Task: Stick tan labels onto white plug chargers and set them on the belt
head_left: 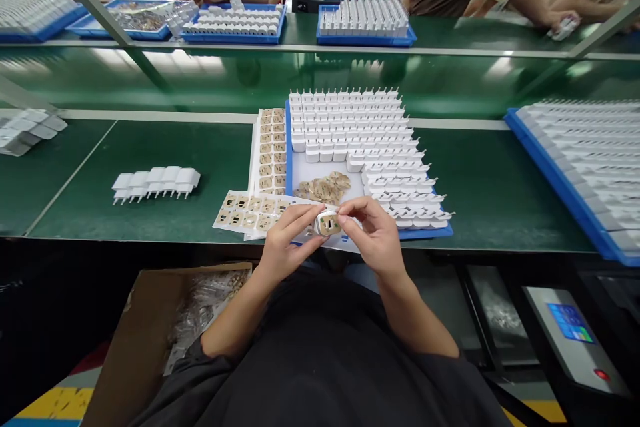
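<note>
In the head view, my left hand (291, 242) is closed around the side of a white plug-in charger (318, 225), its port face turned up. A tan sticker (329, 223) with port cut-outs covers that face. The thumb and forefinger of my right hand (374, 235) pinch at the sticker's right edge. Under my hands lies a sheet of tan stickers (250, 211), partly hidden. Just beyond, a blue tray (289, 147) bears rows of white chargers (350, 121) with prongs up, and a loose heap of tan pieces (327, 187).
More sticker sheets (273, 147) lie left of the tray. Several white chargers (157, 181) stand in a row farther left. Another blue tray (560, 180) is at right. A cardboard box (135, 333) stands below the bench edge. Co-workers and filled trays (367, 40) are across the bench.
</note>
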Motion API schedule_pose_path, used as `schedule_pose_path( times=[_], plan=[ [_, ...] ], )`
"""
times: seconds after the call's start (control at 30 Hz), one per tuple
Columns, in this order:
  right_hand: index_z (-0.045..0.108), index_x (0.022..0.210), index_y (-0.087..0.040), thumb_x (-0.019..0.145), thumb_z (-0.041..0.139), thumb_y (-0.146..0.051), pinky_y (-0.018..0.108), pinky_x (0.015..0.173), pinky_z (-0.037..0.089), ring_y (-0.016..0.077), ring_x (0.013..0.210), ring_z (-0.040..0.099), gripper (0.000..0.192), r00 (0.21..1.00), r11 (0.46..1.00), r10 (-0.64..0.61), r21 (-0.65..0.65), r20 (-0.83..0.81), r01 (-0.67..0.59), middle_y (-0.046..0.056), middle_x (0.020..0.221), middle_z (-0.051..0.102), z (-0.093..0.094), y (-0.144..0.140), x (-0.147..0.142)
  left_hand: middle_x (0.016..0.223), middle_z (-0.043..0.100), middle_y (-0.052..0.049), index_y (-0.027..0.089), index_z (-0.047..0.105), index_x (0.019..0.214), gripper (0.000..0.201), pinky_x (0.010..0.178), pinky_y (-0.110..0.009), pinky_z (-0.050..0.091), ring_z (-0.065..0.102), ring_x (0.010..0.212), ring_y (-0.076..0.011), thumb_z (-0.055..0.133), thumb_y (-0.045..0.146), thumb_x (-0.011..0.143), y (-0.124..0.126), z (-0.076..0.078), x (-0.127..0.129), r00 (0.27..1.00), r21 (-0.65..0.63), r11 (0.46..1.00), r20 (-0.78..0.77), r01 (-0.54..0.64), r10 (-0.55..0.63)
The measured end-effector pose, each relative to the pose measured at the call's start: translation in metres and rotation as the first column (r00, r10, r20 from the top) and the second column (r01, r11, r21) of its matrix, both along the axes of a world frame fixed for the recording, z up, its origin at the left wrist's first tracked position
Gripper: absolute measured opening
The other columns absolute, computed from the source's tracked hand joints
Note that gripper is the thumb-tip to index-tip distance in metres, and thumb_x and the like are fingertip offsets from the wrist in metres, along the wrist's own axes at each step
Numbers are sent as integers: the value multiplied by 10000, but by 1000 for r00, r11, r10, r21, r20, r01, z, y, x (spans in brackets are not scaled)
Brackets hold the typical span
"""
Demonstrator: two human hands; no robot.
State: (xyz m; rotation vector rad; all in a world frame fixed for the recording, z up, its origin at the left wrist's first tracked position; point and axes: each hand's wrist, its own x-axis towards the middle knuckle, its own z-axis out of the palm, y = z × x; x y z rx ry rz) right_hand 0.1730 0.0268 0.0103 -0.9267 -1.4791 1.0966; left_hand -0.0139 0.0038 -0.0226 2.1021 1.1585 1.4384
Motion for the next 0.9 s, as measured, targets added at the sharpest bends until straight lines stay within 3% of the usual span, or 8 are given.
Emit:
schedule_pose_path(
  times=[0.77, 0.9],
  plan=[
    [654, 878, -232, 908, 682, -240, 331, 760, 569, 167, 766, 669, 42, 971, 986, -113, 145, 210, 83, 13, 848, 715, 7, -3, -6, 1215, 713, -97, 324, 564, 1446, 564, 946, -383, 583, 677, 1103, -241, 717, 237, 911, -2, -1, -3, 999, 17, 999, -39, -27, 28],
    [638, 875, -243, 925, 661, -219, 332, 747, 569, 170, 753, 662, 59, 945, 970, -153, 229, 288, 87, 8, 831, 709, 9, -5, -8, 1216, 717, -100, 314, 576, 1434, 534, 942, -397, 588, 682, 1096, -247, 709, 263, 919, -2, -1, -4, 998, 33, 999, -57, -37, 39]
  ],
)
